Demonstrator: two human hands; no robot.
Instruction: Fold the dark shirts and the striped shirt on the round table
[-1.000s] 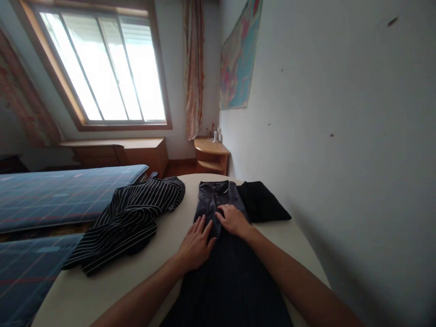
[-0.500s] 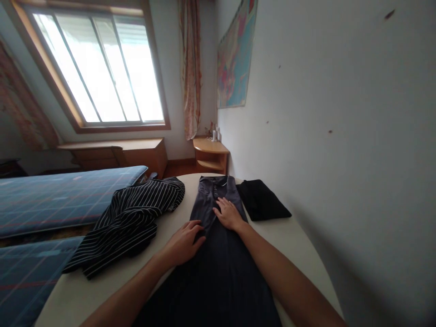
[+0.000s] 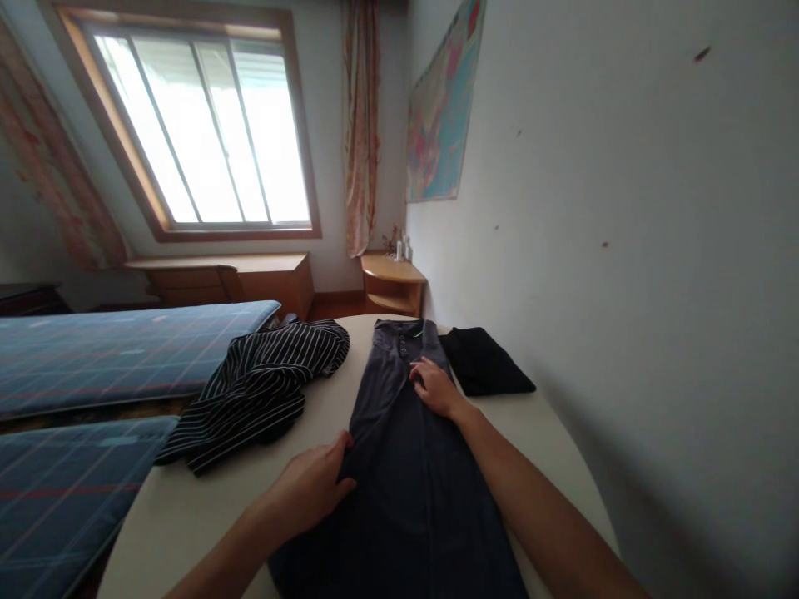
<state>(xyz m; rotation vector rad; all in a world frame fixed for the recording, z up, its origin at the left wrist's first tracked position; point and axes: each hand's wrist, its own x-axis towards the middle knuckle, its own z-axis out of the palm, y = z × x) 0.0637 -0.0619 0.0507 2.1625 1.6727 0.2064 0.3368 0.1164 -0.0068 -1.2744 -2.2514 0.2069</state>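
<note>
Dark grey trousers (image 3: 399, 466) lie lengthwise on the round cream table (image 3: 330, 408), with their buttoned waist at the far end. My left hand (image 3: 312, 482) is at their left edge, thumb and fingers apart, the fingertips touching the cloth. On the upper part, just below the buttons, my right hand (image 3: 435, 389) rests with its fingers bent and spread a little. A black-and-white striped garment (image 3: 262, 383) lies crumpled to the left. To the right is a folded black cloth (image 3: 483, 362).
Blue plaid mattresses (image 3: 143, 349) lie beside the table on the left. The white wall (image 3: 599, 324) rises close on the right. Beyond the far edge stand a small wooden corner shelf (image 3: 394, 268) and a long wooden desk (image 3: 268, 263) below the window.
My left hand has moved left and nearer, from the top of the trousers to their left edge. The fingers of my right hand have bent more. The view has shifted slightly left.
</note>
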